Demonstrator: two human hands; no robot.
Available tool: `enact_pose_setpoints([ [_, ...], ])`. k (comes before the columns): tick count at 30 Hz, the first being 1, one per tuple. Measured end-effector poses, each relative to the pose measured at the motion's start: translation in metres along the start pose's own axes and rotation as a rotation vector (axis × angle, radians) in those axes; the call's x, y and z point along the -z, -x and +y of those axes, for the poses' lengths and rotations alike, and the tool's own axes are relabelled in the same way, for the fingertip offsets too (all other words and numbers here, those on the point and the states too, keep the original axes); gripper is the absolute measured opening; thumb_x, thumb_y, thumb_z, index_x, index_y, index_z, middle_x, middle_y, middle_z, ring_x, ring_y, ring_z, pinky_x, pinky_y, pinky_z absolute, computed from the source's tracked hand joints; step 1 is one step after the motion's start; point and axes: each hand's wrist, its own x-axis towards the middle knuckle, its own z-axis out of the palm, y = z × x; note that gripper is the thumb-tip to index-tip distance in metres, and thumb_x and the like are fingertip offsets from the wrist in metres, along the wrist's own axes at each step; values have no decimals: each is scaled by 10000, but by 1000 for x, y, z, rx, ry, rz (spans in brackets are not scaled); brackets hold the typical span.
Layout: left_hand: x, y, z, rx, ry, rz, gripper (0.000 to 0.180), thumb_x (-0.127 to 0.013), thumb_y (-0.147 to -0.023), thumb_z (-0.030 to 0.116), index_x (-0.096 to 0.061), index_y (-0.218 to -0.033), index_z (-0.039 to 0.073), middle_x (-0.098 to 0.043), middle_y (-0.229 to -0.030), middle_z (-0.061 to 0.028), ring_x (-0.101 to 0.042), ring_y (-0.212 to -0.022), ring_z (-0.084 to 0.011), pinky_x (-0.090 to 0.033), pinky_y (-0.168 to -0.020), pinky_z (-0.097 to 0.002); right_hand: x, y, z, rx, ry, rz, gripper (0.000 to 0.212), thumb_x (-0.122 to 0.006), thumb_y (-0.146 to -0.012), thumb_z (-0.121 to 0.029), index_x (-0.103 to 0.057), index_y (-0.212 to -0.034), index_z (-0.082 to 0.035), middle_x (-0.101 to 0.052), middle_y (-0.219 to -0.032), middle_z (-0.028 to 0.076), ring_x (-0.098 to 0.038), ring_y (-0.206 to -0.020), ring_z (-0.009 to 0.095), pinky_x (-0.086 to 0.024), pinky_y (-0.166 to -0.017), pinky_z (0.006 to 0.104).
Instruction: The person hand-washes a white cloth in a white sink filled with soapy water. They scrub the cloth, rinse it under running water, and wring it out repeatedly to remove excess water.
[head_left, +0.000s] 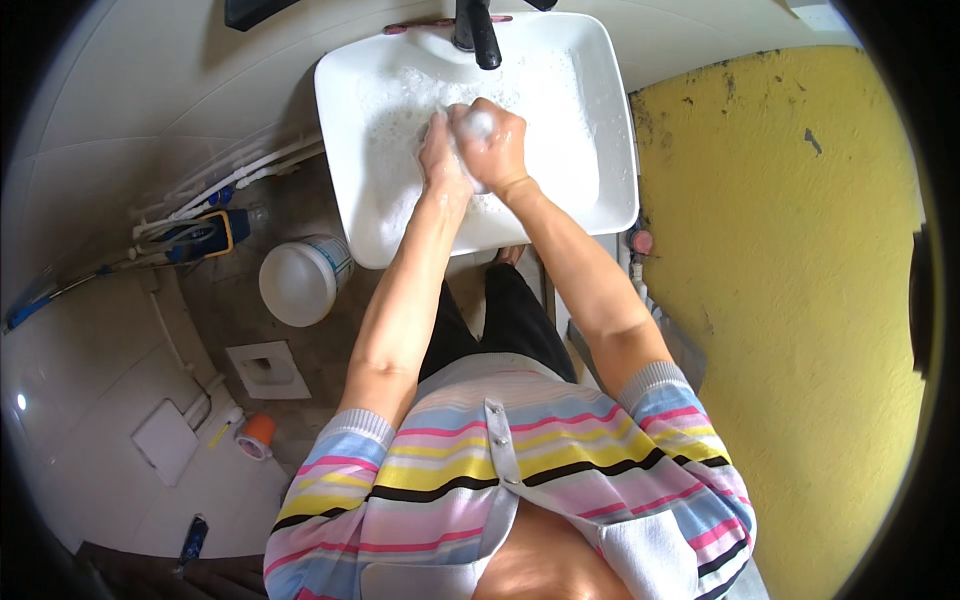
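Observation:
Both hands are together over the white sink (607, 130), below the black faucet (484, 40). My left hand (440, 158) is curled against my right hand (497, 150), its fingers partly hidden. My right hand is closed, and a lump of white foam (480, 124) clings to it. Something pale and sudsy shows between the two palms and under the right wrist; its kind cannot be made out. Soapy water with bubbles (395, 100) spreads across the basin around the hands.
A reddish strip-like item (405, 27) lies behind the basin's back rim. On the floor at left stand a white bucket (298, 284), a squat toilet (268, 370) and an orange container (257, 434). White pipes (235, 178) run along the left wall; a yellow wall (770, 250) bounds the right.

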Motion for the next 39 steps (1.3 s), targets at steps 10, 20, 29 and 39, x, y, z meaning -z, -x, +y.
enact_pose_setpoints([
  [10,42,3,72,-406,-1243,148,746,-714,-795,304,-371,-1369,-27,-426,-1337,-236,-484,-1176,-336,-406,-985,-393,58,-1,66,-18,527,-297,430,-493,-938,-363,-472,-1314,-156,-450,-1354,168,-471,-1192,318,-423,-920,465],
  [20,91,-29,19,-535,-2364,-361,776,-559,-868,541,-182,-1512,325,-18,-1596,-60,29,-1457,-334,8,-1131,-606,49,-5,94,94,1061,-871,617,-439,-979,-300,-129,-1510,-347,-119,-1583,22,-88,-1457,287,-233,-1095,556],
  [29,62,-28,36,-248,-2360,-439,858,-693,-806,399,-243,-1493,153,-161,-1566,-93,-123,-1448,-291,-115,-1135,-594,51,-15,119,-118,640,-551,447,-666,-769,-140,-601,-1208,-78,-598,-1247,182,-628,-1079,286,-488,-914,364],
  [39,28,-55,7,-568,-747,-440,374,-759,-714,172,-594,-1025,48,-627,-1039,-114,-598,-968,-222,-462,-815,-375,40,-18,-41,43,17,-253,295,-720,-684,-146,-647,-908,33,-622,-675,111,-603,-625,188,-512,-628,327],
])
